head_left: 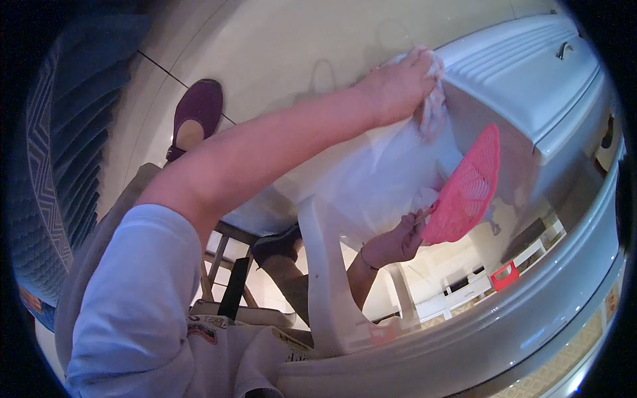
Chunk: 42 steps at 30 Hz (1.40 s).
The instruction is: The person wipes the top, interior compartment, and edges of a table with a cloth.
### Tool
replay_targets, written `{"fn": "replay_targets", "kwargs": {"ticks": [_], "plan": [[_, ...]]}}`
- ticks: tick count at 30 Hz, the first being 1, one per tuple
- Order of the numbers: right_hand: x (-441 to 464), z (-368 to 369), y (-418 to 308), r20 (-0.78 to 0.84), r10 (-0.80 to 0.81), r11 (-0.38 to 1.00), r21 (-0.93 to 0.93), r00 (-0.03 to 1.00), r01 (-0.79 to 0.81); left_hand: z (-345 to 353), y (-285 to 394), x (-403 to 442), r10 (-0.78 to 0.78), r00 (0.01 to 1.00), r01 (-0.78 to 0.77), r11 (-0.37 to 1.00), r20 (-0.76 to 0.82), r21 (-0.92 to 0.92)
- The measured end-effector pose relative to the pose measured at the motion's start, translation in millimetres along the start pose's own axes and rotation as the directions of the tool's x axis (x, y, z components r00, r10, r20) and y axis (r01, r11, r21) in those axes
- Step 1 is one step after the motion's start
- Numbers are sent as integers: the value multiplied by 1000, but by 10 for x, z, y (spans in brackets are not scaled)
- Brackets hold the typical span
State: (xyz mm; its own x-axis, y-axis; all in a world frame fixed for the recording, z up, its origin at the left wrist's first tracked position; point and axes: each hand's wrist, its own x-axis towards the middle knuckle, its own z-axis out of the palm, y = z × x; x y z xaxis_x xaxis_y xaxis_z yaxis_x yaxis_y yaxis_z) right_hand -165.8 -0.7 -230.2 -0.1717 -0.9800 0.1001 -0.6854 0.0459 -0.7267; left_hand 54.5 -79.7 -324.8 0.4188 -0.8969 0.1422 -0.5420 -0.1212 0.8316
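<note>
My left hand (398, 86) is pressed down, fingers closed over a crumpled pale cloth (432, 109) at the corner of a white cabinet (504, 109). The cloth hangs over the cabinet's side. Lower down, a hand with a thin bracelet, seemingly my right hand (393, 244), pinches the thin handle of a pink fan-shaped piece with a mesh pattern (464, 189). Its forearm is partly hidden by a white curved frame (322, 278). Reflective surfaces there make depth hard to judge.
A long white curved rim (464, 351) sweeps across the bottom right. The cabinet has a ribbed panel and a metal handle (564, 50). A dark shoe (200, 106) stands on the tiled floor (265, 60). Dark quilted fabric (73, 152) lies at left. A red object (504, 276) shows beyond.
</note>
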Motion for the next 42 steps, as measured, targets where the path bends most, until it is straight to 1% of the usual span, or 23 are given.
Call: {"fn": "replay_targets", "kwargs": {"ticks": [2, 5, 6, 8, 9, 11, 12, 14, 15, 19, 20, 21, 22, 23, 24, 26, 28, 30, 32, 36, 39, 40, 42], "plan": [[8, 40, -102, 11, -17, 1000, 4, 1000, 17, -130, 65, -205, -46, 979, 40, 999, 199, 34], [39, 73, -98, 0, -14, 1000, 20, 1000, 14, -275, 86, -399, 21, 965, -61, 987, 261, 146], [52, 67, -82, -13, 6, 999, 35, 1000, -5, -265, 55, -462, 20, 966, -59, 988, 259, 143], [51, 65, -122, -2, -16, 1000, 14, 1000, 16, -238, 9, -564, 24, 991, -29, 999, 128, 38], [46, 73, -135, 8, -36, 999, -5, 999, 36, -222, -51, -520, 24, 991, -29, 999, 130, 38], [27, 63, -58, -9, -36, 999, 2, 999, 36, -214, -258, -279, -182, 969, 229, 912, 166, -341], [19, 43, -34, -22, -37, 999, 6, 999, 37, -282, -310, -97, -243, 957, 280, 913, 157, -296], [25, -1, -32, -10, -56, 998, -30, 998, 56, -333, -409, 402, -313, 939, 334, 717, 146, -612], [17, -5, -29, 6, -74, 996, -52, 997, 74, -291, -353, 475, -317, 936, 342, 715, 154, -610], [23, 23, -15, -17, -41, 999, -36, 999, 41, -175, -180, 732, -242, 895, 419, 743, 375, -522], [24, 41, -46, -22, -35, 999, -29, 999, 34, -71, -218, 699, -196, 918, 380, 685, 346, -622], [19, 34, -65, -25, -27, 999, -23, 999, 27, 92, -303, 595, -194, 916, 383, 684, 350, -622], [17, 17, -64, -25, -24, 999, -25, 999, 24, 262, -422, 453, -105, 990, 137, 851, 92, -508], [19, 10, -67, -20, 6, 998, -56, 1000, -7, 317, -500, 367, 50, 987, -94, 948, -150, -305], [12, 19, -69, -16, 39, 996, -84, 999, -40, 188, -465, 259, 53, 987, -96, 949, -148, -300], [2, 2, -56, -8, 52, 994, -92, 999, -53, -76, -318, -136, -9, 994, 52, 908, 105, -415], [18, -6, -29, -5, 60, 993, -97, 998, -60, -200, -247, -387, -19, 994, 65, 902, 112, -426], [40, 12, -5, -1, -7, 1000, -22, 1000, 7, -251, -209, -618, -29, 993, 77, 896, 116, -438], [62, 45, -12, -4, -35, 999, 3, 999, 35, -296, -181, -842, -75, 987, 118, 937, 139, -330], [89, 55, 99, -10, -141, 987, 73, 990, 142, -596, -115, -1431, -63, 988, 106, 942, 142, -320], [102, 40, -49, 18, -28, 999, -39, 999, 29, -770, -112, -1781, -7, 974, 73, 954, 225, -291], [109, 40, -40, 19, -25, 999, -33, 1000, 25, -822, -70, -1866, -290, 872, 473, 709, 395, -523], [112, 53, -8, -1, -12, 1000, 7, 1000, 12, -844, -89, -1954, -447, 652, 753, 285, 612, -594]]}}
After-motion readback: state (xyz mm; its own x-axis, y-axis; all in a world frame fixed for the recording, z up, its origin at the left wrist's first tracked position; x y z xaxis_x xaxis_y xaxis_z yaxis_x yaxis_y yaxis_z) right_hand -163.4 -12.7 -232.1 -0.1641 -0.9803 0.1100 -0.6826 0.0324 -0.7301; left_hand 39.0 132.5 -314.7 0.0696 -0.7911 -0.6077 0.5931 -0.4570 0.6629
